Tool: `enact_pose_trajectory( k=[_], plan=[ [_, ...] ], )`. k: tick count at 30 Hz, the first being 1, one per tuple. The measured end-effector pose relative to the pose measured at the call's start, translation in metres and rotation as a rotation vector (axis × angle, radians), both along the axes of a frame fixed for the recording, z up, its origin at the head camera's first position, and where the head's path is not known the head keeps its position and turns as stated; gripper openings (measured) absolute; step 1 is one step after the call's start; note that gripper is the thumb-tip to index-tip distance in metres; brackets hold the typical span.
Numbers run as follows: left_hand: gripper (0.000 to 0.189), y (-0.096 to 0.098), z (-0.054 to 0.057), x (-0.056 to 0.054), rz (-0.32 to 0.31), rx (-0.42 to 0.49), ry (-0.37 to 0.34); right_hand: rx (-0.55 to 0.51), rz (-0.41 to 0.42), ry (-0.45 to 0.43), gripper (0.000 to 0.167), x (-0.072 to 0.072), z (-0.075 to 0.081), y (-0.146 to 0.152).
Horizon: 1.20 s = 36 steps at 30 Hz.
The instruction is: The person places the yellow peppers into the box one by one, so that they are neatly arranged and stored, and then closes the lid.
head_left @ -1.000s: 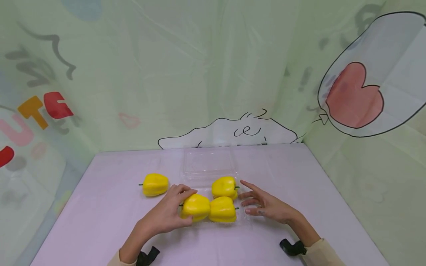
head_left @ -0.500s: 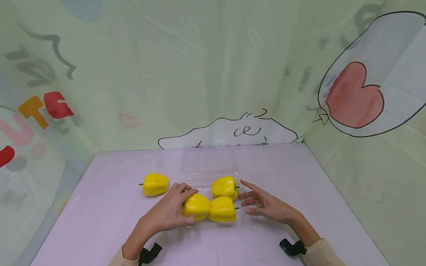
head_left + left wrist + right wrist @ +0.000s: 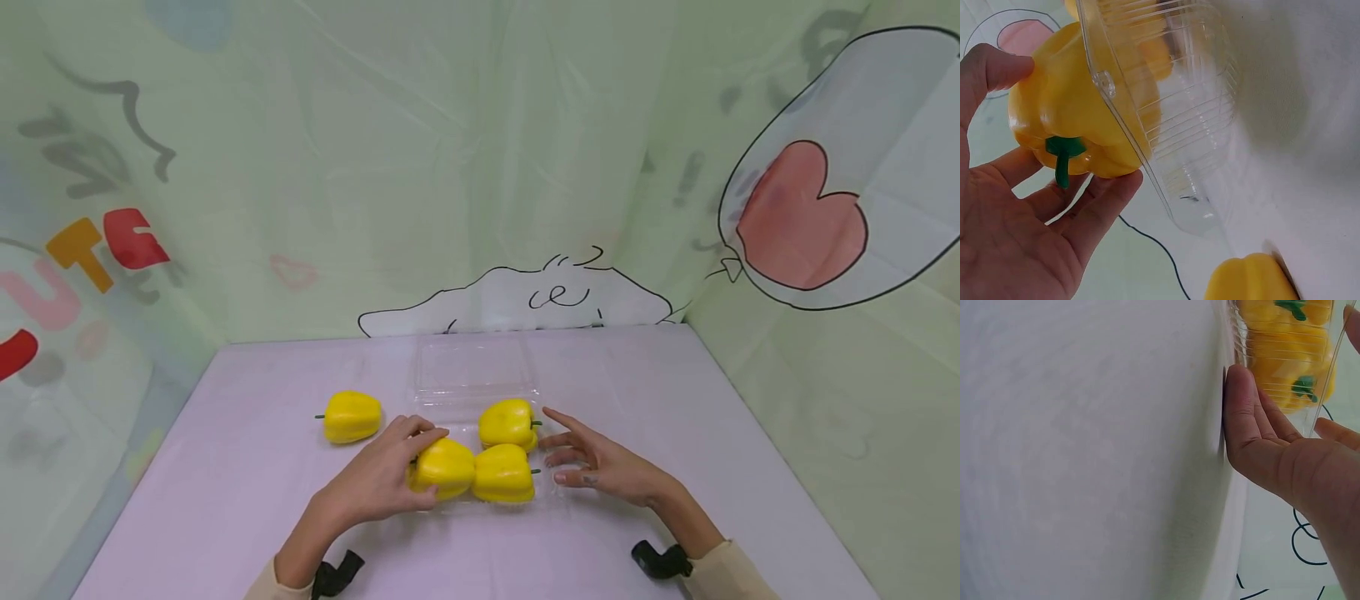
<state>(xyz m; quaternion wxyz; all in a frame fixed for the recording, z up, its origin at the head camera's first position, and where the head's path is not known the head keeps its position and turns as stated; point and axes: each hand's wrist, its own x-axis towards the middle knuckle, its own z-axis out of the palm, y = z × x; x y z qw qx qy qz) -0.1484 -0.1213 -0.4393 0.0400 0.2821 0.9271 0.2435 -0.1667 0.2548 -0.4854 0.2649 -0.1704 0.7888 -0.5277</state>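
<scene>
My left hand (image 3: 375, 479) grips a yellow bell pepper (image 3: 444, 469) between thumb and fingers, over the front left part of a clear plastic box (image 3: 1200, 119). In the left wrist view, the pepper's green stem (image 3: 1064, 156) faces the palm and its lower part is inside the box wall. Two more yellow peppers sit in the box's right half, one at the back (image 3: 507, 423) and one at the front (image 3: 502, 473), the latter touching the held one. Beside the box's right wall, my right hand (image 3: 603, 467) has its fingers loosely extended against it.
Another yellow bell pepper (image 3: 352, 417) lies on the table (image 3: 247, 500) left of the box. The box's clear lid (image 3: 474, 364) is folded back behind it. A printed curtain (image 3: 450, 167) hangs behind the table and at both sides.
My left hand and its pepper have shifted very slightly right, against the front right pepper. The right hand and the other peppers stay in place.
</scene>
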Motion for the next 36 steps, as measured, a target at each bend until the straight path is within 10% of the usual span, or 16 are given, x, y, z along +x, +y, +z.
enact_pose_trajectory(
  k=[36],
  plan=[
    [0.066, -0.002, -0.015, -0.007, -0.066, -0.023, 0.12, 0.005, -0.015, -0.006, 0.098, 0.0, 0.0, -0.002]
  ],
)
